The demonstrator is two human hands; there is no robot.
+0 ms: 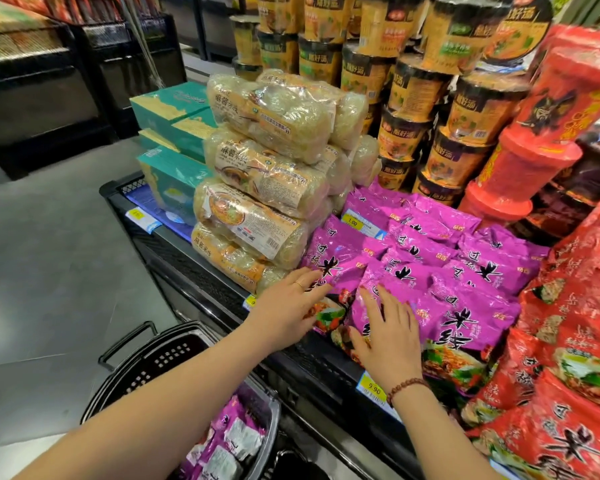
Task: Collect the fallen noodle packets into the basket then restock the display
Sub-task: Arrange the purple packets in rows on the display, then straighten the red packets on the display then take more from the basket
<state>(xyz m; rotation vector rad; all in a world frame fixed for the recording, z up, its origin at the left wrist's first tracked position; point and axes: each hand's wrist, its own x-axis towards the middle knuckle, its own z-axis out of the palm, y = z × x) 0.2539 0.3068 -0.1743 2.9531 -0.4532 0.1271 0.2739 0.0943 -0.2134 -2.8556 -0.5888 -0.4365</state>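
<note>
Several purple noodle packets (430, 268) lie in overlapping rows on the black display shelf (201, 271). My left hand (288, 310) rests flat on the front-left purple packet (329, 275) with fingers straight, a ring on one finger. My right hand (387, 334) presses flat on the neighbouring purple packet (392, 282), a bead bracelet at the wrist. Below the shelf stands a black shopping basket (153, 365) holding more purple packets (229, 441).
Clear bags of rice vermicelli (264, 188) are stacked left of the purple packets, with teal boxes (174, 168) behind. Red noodle packets (561, 368) lie to the right. Orange and red cup noodles (430, 109) tower at the back. Grey floor (49, 271) spreads left.
</note>
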